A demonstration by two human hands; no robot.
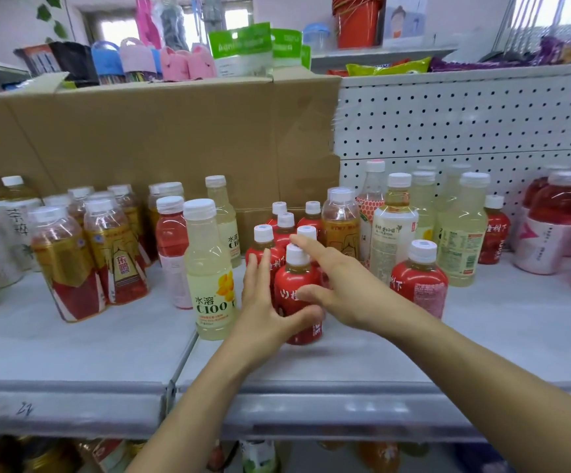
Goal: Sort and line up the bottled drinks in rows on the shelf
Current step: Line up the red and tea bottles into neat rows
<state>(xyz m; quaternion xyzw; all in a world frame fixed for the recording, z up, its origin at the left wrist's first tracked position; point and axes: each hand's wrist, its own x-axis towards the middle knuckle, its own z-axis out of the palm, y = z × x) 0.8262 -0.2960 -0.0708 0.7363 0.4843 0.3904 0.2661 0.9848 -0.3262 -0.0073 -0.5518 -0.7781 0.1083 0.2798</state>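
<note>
I judge the sorting about half done. On the white metal shelf (72,353) the small red-labelled bottles with white caps (285,221) stand in a tight group. A stray red bottle (420,281) and a farther red bottle (494,230) stand apart on the right, among tall pale yellow bottles (461,233).

The left hand (263,308) cups the front red bottle (294,278) of the group, fingers straight along its side, thumb bent across its front. The right hand (349,291) is spread, forefinger reaching to a cap behind, thumb touching the same bottle. Its other fingers are hidden, and the far right edge is blurred.
</note>
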